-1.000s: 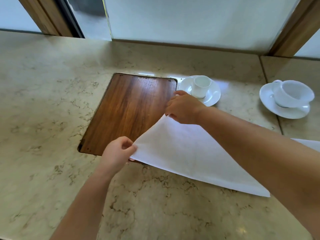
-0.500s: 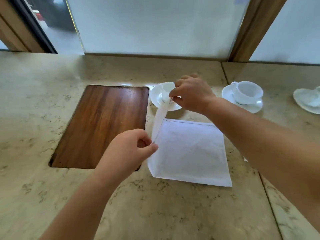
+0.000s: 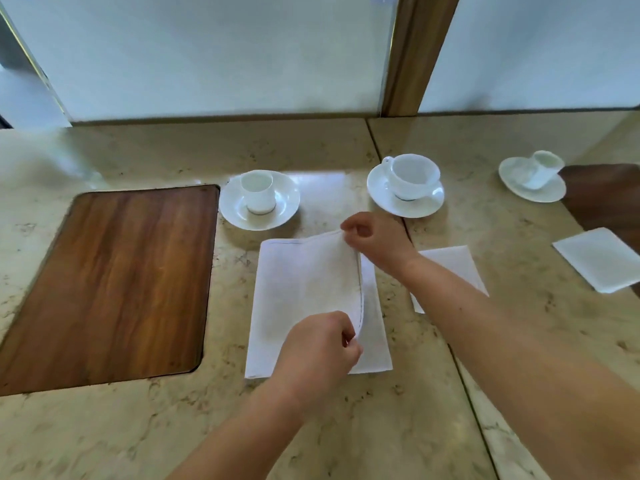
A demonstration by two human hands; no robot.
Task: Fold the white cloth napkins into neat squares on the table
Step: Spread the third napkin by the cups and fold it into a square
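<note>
A white cloth napkin (image 3: 298,289) lies on the marble table (image 3: 311,427), its upper layer folded over from the left and curving above the lower layer. My left hand (image 3: 320,348) pinches the near corner of that lifted layer. My right hand (image 3: 375,239) pinches the far corner of the same layer. The loose edge hangs between both hands, a little short of the lower layer's right edge. Two other folded white napkins lie further right: one (image 3: 450,268) partly under my right forearm, another (image 3: 599,258) near the right edge.
A dark wooden inset panel (image 3: 110,282) fills the table at left. Three white cups on saucers stand along the back: one (image 3: 259,199) just behind the napkin, one (image 3: 407,183) behind my right hand, one (image 3: 533,180) far right. A window wall closes the back.
Both hands have carried the napkin's left edge up and over toward the right, so the raised strip now lies as a curved top layer. The view shifted right, showing more cups and napkins.
</note>
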